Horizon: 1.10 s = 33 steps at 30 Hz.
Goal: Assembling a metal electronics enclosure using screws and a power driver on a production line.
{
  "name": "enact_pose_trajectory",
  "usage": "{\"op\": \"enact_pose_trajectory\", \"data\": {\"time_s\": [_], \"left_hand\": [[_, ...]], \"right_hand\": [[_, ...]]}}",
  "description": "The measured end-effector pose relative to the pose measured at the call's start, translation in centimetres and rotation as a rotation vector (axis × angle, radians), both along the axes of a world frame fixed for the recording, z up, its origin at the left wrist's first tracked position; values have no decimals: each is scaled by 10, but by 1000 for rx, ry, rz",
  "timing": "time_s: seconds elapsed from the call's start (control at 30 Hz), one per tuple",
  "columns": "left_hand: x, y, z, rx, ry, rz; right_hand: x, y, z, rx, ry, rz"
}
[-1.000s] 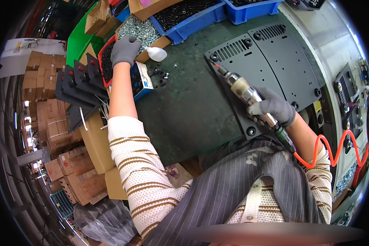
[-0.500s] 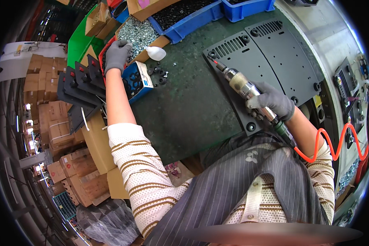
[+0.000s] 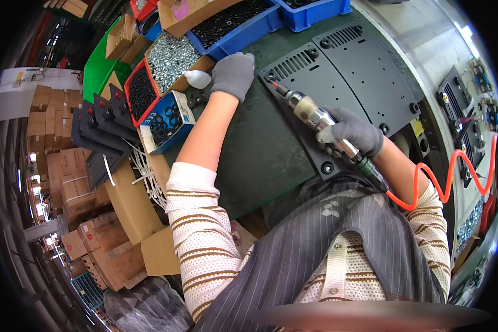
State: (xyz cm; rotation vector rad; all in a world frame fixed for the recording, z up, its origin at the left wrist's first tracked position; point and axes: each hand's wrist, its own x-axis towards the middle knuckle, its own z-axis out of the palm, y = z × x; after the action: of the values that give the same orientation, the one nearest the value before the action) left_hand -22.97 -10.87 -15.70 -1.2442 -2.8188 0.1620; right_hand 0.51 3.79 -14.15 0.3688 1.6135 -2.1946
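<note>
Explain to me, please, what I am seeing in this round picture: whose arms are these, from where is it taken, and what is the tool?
The picture comes from a wide fisheye camera worn on a person's head, looking down, so straight edges bend near the rim. Both arms are that person's own, in grey gloves. The right hand grips a metal power screwdriver with an orange coiled hose; its tip points at the corner of a black metal panel lying on the dark green bench. The left hand rests near that corner. I cannot tell whether it holds a screw. Around it stand bins of small parts: a blue box of black rings and a cardboard box of silvery hardware.
</note>
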Motion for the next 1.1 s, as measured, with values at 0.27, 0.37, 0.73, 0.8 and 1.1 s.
{"op": "enact_pose_trajectory", "data": {"time_s": [0.27,0.37,0.73,0.8,1.1], "left_hand": [[-3,20,0,-47,18,190],[-4,-2,6,410,-161,294],[173,-13,-11,1637,-2256,185],[190,-1,-13,1726,-2180,103],[219,29,-14,1532,-2288,81]], "right_hand": [[7,-1,2,0,39,-27],[26,5,3,108,162,-76],[139,31,13,115,203,-2],[151,29,11,83,180,-43],[193,41,-13,102,256,-127]]}}
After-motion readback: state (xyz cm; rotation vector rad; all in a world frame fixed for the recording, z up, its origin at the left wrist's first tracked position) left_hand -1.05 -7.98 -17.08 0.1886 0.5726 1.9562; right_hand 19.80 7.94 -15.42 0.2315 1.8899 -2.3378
